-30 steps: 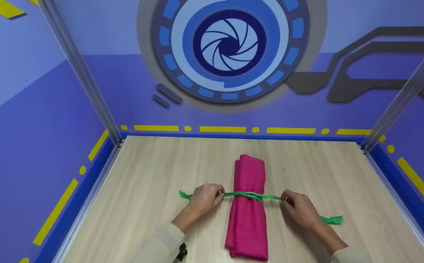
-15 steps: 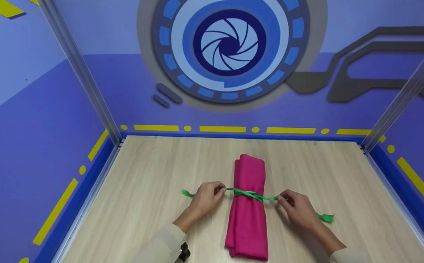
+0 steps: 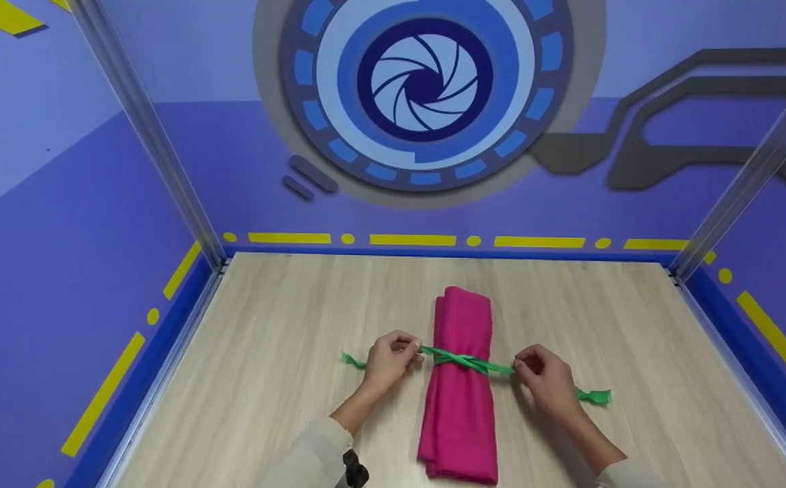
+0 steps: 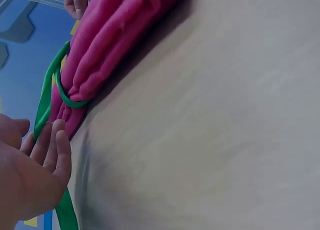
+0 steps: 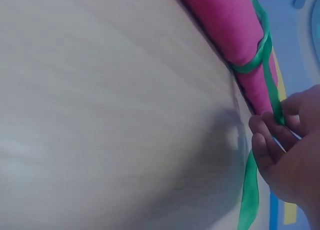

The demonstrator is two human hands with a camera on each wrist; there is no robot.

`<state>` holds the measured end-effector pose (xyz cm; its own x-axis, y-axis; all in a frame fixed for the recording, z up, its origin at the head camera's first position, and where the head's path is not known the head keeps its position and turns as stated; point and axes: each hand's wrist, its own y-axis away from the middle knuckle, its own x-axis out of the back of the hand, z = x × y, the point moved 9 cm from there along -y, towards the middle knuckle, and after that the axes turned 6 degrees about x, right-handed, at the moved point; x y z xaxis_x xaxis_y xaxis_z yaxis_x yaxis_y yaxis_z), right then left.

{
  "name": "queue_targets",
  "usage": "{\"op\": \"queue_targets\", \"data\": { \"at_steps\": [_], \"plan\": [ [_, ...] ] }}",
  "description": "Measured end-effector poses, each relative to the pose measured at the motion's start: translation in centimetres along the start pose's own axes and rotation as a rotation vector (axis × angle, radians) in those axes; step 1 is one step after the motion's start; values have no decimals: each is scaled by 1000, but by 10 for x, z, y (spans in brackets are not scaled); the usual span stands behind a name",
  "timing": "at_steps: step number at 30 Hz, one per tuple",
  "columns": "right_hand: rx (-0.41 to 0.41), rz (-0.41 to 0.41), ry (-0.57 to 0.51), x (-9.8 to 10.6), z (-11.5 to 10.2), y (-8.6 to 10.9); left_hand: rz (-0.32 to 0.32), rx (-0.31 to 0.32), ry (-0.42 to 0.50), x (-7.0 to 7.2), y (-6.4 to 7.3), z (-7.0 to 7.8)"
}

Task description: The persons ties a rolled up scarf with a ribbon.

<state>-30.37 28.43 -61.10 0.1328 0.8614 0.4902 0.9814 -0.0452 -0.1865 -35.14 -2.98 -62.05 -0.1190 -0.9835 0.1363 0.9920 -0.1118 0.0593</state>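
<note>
A folded pink cloth [image 3: 462, 420] lies lengthwise on the wooden table, gathered in at its middle by a green ribbon [image 3: 462, 361]. The ribbon goes round the bundle and crosses over itself on top. My left hand [image 3: 389, 362] pinches one end part of it just left of the cloth, between thumb and fingers. On the other side my right hand [image 3: 547, 381] pinches the opposite part. Loose ribbon tails trail out beyond both hands. In the left wrist view the ribbon [image 4: 46, 100] runs up from the fingers to the bundle; the right wrist view shows the ribbon [image 5: 270, 80] likewise.
The light wooden table [image 3: 284, 305] is enclosed by blue-purple printed panels at the back and sides. Metal posts [image 3: 156, 142] stand at the back corners. A black object [image 3: 355, 469] shows by the left sleeve.
Both hands have come inward toward the bundle, the left also slightly farther back. The ribbon between them hangs a bit looser, and its right tail has shifted left. The cloth has stayed in place.
</note>
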Motion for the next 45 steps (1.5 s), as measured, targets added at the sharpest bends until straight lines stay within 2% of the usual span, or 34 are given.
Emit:
{"op": "queue_targets", "data": {
  "at_steps": [5, 8, 12, 22, 26, 30, 36, 41, 45],
  "plan": [
    [-70, 33, -139, -1, 4, -1, 23, 72, 197, -5, 0, -4],
    [-112, 65, -253, -1, 7, 0, 25, 161, 312, -9, 2, -10],
    [-159, 116, -347, 1, 10, 0, 25, 265, 447, -16, 3, -16],
    [-260, 140, -612, -7, 14, -5, -5, 295, 660, -27, -8, -10],
    [-285, 148, -695, -9, 11, -8, -6, 289, 653, -28, -9, -8],
    [-307, 159, -749, -11, 8, -13, -10, 284, 606, -28, -11, -8],
    [-332, 176, -896, -15, 1, -18, -76, 262, 577, -31, -16, 2],
    [-317, 163, -921, -20, -6, -23, -140, 227, 561, -38, -19, 11],
    [-338, 165, -940, -27, -8, -28, -152, 202, 572, -43, -22, 14]
  ]
}}
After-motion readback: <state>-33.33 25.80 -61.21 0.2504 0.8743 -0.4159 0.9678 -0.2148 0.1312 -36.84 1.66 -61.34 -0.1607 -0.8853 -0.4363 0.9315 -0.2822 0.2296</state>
